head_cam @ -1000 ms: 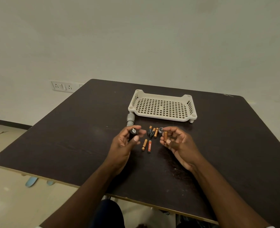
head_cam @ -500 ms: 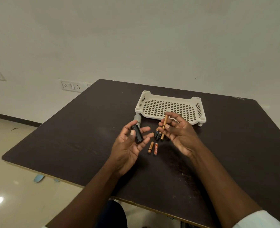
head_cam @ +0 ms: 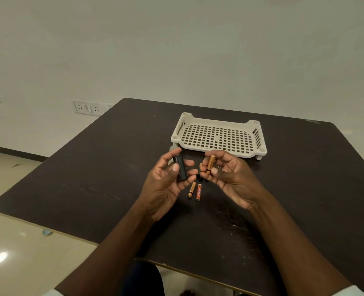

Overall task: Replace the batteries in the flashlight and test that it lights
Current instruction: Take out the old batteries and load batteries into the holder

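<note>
Head view, the only one: left hand (head_cam: pixel 166 184) cups a dark cylinder, apparently the flashlight body (head_cam: pixel 181 167), thumb and fingers closed round it, tilted with its upper end away from the person, raised off the bench (head_cam: pixel 91 178). Right hand (head_cam: pixel 230 178) pinches one copper-and-black battery (head_cam: pixel 210 165) between thumb and fingertips, near upright, just beside the body but not touching it. My read: about to load this cell, nothing visibly inserted yet, so the task is early-to-mid. Risks: polarity, since I can't tell from here which end of the cell faces the opening, and a wrong way round means no light on test; mixing old and new cells, because the loose ones on the bench aren't separated; a light fingertip pinch on a smooth cell could slip and it would roll off among the others. Counts: one battery in hand; two loose batteries (head_cam: pixel 195 190) lying side by side on the bench below the hands, one copper-and-black, one reddish; at least one more partly hidden between the hands (head_cam: pixel 200 167), number there unclear. One grey cylindrical piece (head_cam: pixel 172 148) behind the left fingers, possibly the flashlight head, can't confirm. One white perforated tray (head_cam: pixel 219 137), nothing in it, beyond the hands.
</note>
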